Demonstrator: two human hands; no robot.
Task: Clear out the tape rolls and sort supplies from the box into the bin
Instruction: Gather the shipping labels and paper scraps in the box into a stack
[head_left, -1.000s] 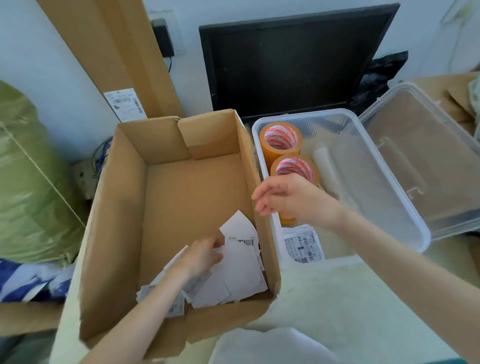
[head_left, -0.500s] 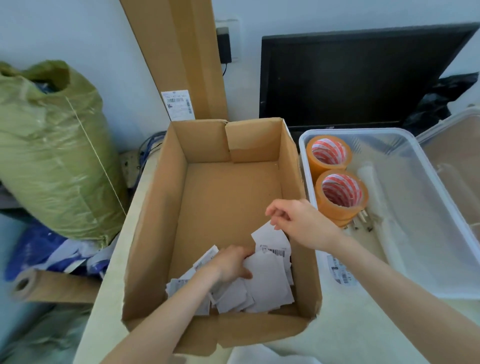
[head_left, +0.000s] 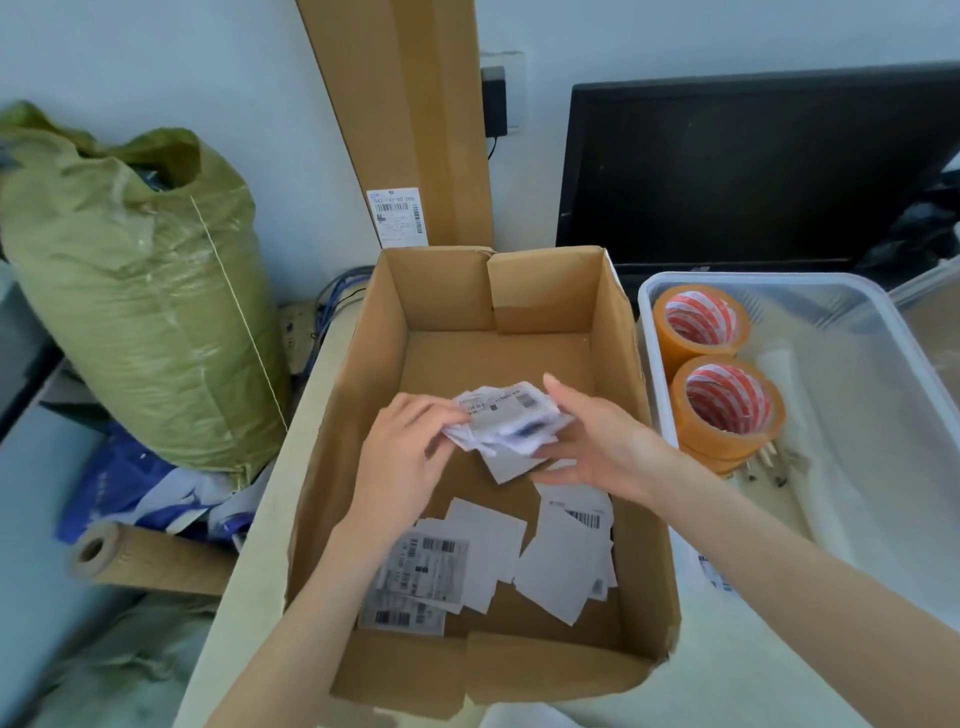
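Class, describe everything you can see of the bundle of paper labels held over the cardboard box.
The bundle of labels is a loose, uneven sheaf of small white paper slips, some printed with barcodes and dark text, corners fanning out at different angles. It hangs tilted above the floor of the open cardboard box, clear of the loose labels lying below. The left hand pinches its left edge; the right hand supports its right side with nearly straight fingers.

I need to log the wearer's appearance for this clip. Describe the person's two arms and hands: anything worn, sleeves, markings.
Both forearms are bare as far as the frame shows, with no sleeve in view. The left hand and the right hand wear no gloves. No watch, bracelet or ring is visible on the parts shown, and no markings. The fingernails look short and unpainted. The upper arms are out of view.
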